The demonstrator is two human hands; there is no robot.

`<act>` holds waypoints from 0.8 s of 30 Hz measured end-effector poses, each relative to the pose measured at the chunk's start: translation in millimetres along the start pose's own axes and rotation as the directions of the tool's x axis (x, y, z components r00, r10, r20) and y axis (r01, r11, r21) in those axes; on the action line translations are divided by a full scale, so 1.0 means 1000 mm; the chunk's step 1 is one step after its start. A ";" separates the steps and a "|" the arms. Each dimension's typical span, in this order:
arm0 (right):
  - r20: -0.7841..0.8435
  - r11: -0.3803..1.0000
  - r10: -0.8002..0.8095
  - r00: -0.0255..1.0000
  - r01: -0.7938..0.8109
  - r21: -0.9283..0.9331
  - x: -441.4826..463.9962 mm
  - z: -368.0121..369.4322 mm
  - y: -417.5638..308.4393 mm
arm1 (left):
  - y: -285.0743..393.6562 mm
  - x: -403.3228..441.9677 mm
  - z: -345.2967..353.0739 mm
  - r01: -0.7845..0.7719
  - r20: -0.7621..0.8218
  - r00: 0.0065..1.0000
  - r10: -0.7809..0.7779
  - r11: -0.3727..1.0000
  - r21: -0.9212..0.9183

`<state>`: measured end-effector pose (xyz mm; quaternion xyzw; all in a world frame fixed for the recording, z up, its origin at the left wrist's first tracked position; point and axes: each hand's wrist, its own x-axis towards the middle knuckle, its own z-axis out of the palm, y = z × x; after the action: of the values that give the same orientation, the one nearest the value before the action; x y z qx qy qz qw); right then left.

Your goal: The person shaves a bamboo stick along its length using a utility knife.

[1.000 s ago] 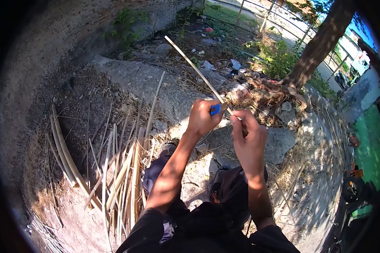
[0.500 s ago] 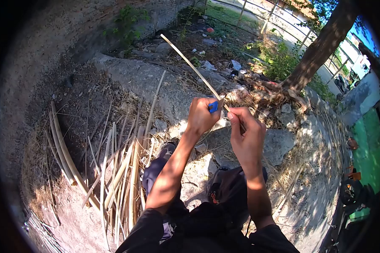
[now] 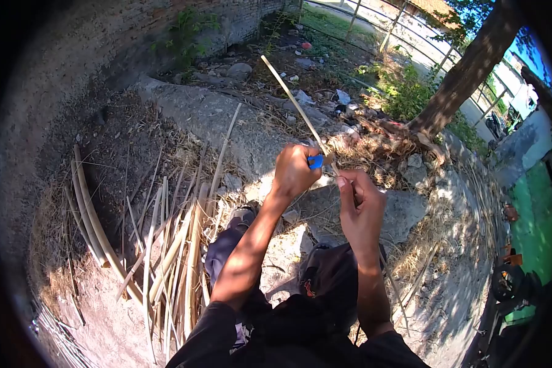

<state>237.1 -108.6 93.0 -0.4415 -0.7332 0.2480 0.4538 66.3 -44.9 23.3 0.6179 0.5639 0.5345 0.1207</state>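
Note:
A long, pale bamboo strip (image 3: 294, 101) slants up and away from my hands, its far end over the littered ground. My left hand (image 3: 295, 170) is closed in a fist around a knife with a blue handle (image 3: 316, 162); its short brownish blade, partly hidden, lies against the strip. Just to the right and lower, my right hand (image 3: 363, 205) pinches the strip between thumb and fingertips. The strip's lower part runs on behind my right hand and shows again beside the forearm.
Many bamboo strips (image 3: 193, 257) lie in a pile at left, beside my leg. Curved pieces (image 3: 95, 211) rest near the wall (image 3: 55, 122). A stone slab (image 3: 392, 211) lies beneath my hands. A tree trunk (image 3: 466, 67) leans at upper right, with dry fibres (image 3: 383, 144) at its base.
The strip's far end has swung right and slightly down. My right hand has shifted a little down and right, away from my left hand, which still grips the knife.

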 end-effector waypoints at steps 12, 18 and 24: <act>-0.032 0.997 0.019 0.999 -0.017 0.078 -0.034 -0.006 0.009 | -0.036 0.013 0.001 0.137 -0.377 0.923 -0.076 0.981 0.137; 0.065 0.988 0.146 0.987 -0.148 0.033 -0.069 -0.030 0.001 | -0.057 0.035 -0.050 0.329 -0.136 0.939 -0.316 0.941 0.081; 0.176 0.955 0.286 0.942 -0.296 0.032 -0.111 -0.062 -0.009 | -0.108 0.036 -0.067 0.256 -0.364 0.902 -0.230 0.967 0.022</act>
<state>309.9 -211.8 78.8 -0.5091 -0.6882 0.3701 0.3609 -56.0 -9.4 -12.1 0.4387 0.6671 0.5991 0.0602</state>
